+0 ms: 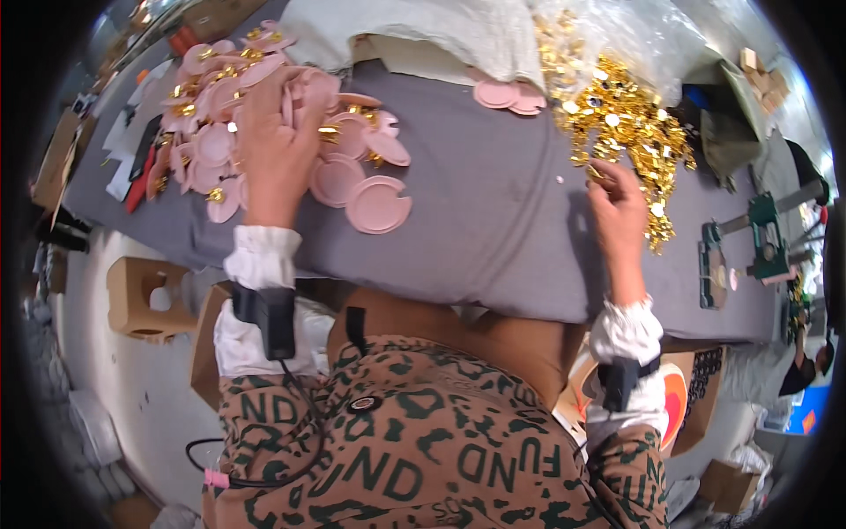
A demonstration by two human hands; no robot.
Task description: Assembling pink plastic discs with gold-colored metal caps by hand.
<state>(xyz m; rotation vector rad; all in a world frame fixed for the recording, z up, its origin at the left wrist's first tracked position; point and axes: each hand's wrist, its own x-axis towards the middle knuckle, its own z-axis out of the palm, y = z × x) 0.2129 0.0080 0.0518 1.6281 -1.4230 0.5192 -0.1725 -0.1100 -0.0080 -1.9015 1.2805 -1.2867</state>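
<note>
Over a heap of round pink plastic discs (214, 144), each with a notch in its rim, is my left hand (273, 132). Its thumb and fingers close round some pink discs (310, 92); part of the grip is hidden. Small gold pieces are fixed to several discs in the heap. My right hand (619, 207) is at the near left edge of a pile of shiny gold metal pieces (630, 115). Thumb and forefinger pinch one small gold piece (596, 172). Loose notched discs (379, 204) lie to the right of my left hand.
A grey cloth (458, 203) covers the table. Two pink discs (509, 95) lie by a white sack (423, 35) at the back. Clear plastic (634, 44) lies behind the gold pile. A red-handled tool (141, 172) is at far left, a green metal fixture (767, 238) at right.
</note>
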